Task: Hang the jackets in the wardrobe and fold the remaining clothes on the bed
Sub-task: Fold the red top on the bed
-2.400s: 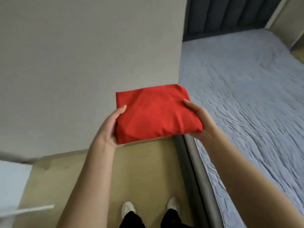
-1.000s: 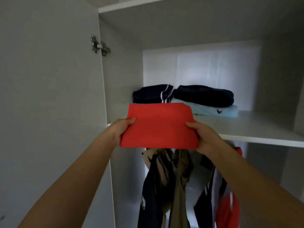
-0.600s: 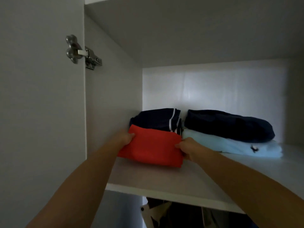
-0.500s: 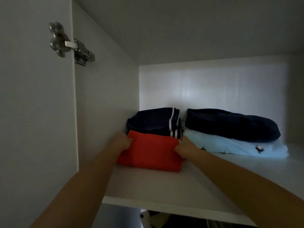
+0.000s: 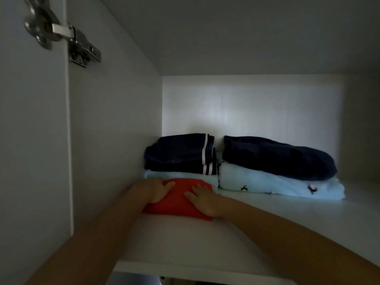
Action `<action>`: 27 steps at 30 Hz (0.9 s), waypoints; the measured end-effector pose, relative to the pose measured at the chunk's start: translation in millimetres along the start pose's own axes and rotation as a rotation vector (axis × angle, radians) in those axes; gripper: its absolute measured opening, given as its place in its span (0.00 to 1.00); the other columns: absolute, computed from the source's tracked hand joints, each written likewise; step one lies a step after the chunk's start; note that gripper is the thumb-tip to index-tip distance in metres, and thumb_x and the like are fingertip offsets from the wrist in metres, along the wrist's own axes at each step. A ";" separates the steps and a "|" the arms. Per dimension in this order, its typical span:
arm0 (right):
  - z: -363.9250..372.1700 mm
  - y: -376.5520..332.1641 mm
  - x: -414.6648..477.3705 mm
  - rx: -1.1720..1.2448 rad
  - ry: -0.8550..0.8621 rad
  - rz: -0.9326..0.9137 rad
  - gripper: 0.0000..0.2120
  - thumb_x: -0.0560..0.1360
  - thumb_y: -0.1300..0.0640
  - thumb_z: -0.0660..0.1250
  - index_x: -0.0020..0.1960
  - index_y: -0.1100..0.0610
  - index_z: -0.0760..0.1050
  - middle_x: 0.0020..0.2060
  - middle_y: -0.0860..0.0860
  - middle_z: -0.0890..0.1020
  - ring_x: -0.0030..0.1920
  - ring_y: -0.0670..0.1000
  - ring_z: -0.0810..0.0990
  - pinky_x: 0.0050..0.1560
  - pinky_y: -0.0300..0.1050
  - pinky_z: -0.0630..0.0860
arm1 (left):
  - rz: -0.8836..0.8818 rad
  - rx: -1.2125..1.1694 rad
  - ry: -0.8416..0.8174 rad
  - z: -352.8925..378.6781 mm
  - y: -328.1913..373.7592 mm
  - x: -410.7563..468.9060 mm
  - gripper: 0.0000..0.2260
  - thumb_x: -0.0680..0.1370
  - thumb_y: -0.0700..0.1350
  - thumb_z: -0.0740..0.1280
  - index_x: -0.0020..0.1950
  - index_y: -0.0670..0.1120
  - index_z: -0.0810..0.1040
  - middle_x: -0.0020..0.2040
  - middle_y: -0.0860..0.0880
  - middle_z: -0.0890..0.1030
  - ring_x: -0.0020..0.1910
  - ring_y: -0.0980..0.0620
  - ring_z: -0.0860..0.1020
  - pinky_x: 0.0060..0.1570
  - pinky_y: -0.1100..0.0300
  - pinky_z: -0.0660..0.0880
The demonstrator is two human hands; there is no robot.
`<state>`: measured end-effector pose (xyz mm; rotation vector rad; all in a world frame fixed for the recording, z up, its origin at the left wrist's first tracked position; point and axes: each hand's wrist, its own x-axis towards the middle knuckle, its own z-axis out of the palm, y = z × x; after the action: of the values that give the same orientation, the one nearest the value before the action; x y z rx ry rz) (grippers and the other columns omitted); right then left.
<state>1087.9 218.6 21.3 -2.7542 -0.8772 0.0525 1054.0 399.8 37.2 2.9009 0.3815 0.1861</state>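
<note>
A folded red garment lies flat on the white wardrobe shelf, near the left wall. My left hand rests on its left part with fingers laid over the cloth. My right hand lies flat on its right part, fingers straight. Right behind the red garment is a folded stack: a navy piece with white stripes on a light blue one.
A second stack stands at the back right: a dark navy garment over a light blue printed one. The open wardrobe door with a metal hinge is on the left. Bare shelf extends to the right.
The red garment went from being carried by the bed to lying on the shelf. Both hands slid from its edges onto its top, and it sits closer to the back stack.
</note>
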 end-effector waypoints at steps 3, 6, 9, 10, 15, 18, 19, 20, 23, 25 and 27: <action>-1.8 9.5 -46.0 -0.021 0.071 -0.036 0.33 0.80 0.37 0.43 0.78 0.55 0.45 0.78 0.52 0.43 0.77 0.53 0.42 0.74 0.62 0.42 | 0.036 0.169 0.349 -2.3 3.0 -36.2 0.27 0.81 0.60 0.50 0.74 0.45 0.62 0.74 0.44 0.64 0.70 0.45 0.66 0.66 0.53 0.64; -17.8 23.4 -100.8 -0.060 0.280 -0.106 0.31 0.81 0.39 0.46 0.78 0.53 0.46 0.78 0.51 0.44 0.77 0.52 0.43 0.74 0.59 0.42 | 0.167 0.149 0.598 -10.2 10.5 -89.5 0.22 0.81 0.55 0.55 0.70 0.44 0.69 0.74 0.43 0.63 0.70 0.43 0.65 0.66 0.50 0.65; -32.8 29.7 -159.9 0.007 0.365 -0.117 0.30 0.81 0.41 0.48 0.78 0.52 0.45 0.78 0.51 0.46 0.77 0.50 0.44 0.74 0.55 0.43 | 0.250 0.103 0.713 -19.3 27.9 -157.4 0.23 0.78 0.53 0.55 0.65 0.40 0.75 0.69 0.39 0.70 0.66 0.41 0.70 0.64 0.49 0.65; -34.6 30.0 -181.7 0.020 0.375 -0.120 0.29 0.81 0.42 0.48 0.78 0.52 0.46 0.78 0.51 0.47 0.77 0.50 0.45 0.74 0.55 0.44 | 0.257 0.110 0.730 -20.3 35.1 -182.6 0.22 0.78 0.52 0.57 0.64 0.39 0.75 0.68 0.39 0.71 0.65 0.42 0.70 0.64 0.49 0.65; -24.9 17.7 -283.6 0.081 0.396 -0.214 0.28 0.82 0.44 0.52 0.78 0.52 0.49 0.77 0.51 0.50 0.77 0.51 0.47 0.75 0.55 0.49 | 0.285 0.180 0.792 -23.7 68.2 -304.5 0.19 0.80 0.50 0.60 0.67 0.43 0.72 0.69 0.43 0.70 0.66 0.45 0.69 0.66 0.52 0.62; -10.4 -3.2 -335.7 0.163 0.405 -0.323 0.27 0.81 0.46 0.54 0.77 0.52 0.52 0.76 0.50 0.56 0.75 0.49 0.54 0.74 0.55 0.54 | 0.336 0.239 0.870 -36.0 80.2 -374.8 0.19 0.79 0.52 0.58 0.62 0.41 0.75 0.64 0.42 0.74 0.63 0.43 0.73 0.64 0.49 0.67; -6.4 -12.9 -350.2 0.209 0.411 -0.357 0.26 0.81 0.46 0.55 0.77 0.52 0.54 0.75 0.50 0.59 0.74 0.49 0.58 0.73 0.54 0.57 | 0.348 0.255 0.883 -45.7 81.6 -394.6 0.21 0.78 0.53 0.55 0.60 0.41 0.77 0.63 0.41 0.75 0.62 0.42 0.74 0.63 0.47 0.68; -2.7 -22.9 -362.6 0.248 0.422 -0.386 0.26 0.81 0.47 0.56 0.76 0.52 0.56 0.73 0.50 0.63 0.72 0.50 0.62 0.71 0.52 0.61 | 0.348 0.272 0.904 -56.2 80.2 -411.2 0.22 0.77 0.53 0.54 0.59 0.40 0.78 0.62 0.41 0.76 0.62 0.42 0.74 0.62 0.46 0.68; 4.7 -54.9 -384.5 0.302 0.442 -0.439 0.24 0.80 0.49 0.58 0.74 0.54 0.59 0.69 0.50 0.67 0.68 0.50 0.66 0.67 0.42 0.63 | 0.269 0.279 1.017 -90.1 62.2 -449.8 0.15 0.77 0.48 0.62 0.59 0.41 0.77 0.64 0.40 0.75 0.67 0.40 0.70 0.66 0.42 0.66; 8.0 -80.7 -391.0 0.347 0.439 -0.450 0.25 0.80 0.49 0.59 0.74 0.54 0.58 0.70 0.49 0.65 0.70 0.49 0.64 0.68 0.41 0.61 | 0.234 0.276 1.061 -109.9 42.2 -468.8 0.14 0.77 0.46 0.64 0.59 0.41 0.77 0.66 0.40 0.74 0.69 0.40 0.68 0.68 0.42 0.62; 12.9 -110.4 -392.8 0.399 0.416 -0.485 0.26 0.80 0.49 0.60 0.75 0.53 0.58 0.71 0.49 0.65 0.70 0.49 0.64 0.68 0.41 0.60 | 0.195 0.319 1.054 -125.0 19.4 -486.1 0.14 0.78 0.46 0.63 0.60 0.41 0.77 0.68 0.40 0.72 0.72 0.41 0.64 0.70 0.41 0.57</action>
<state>702.8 83.1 20.0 -2.0226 -1.2211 -0.3759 573.8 275.0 115.6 2.8513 0.2775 1.8382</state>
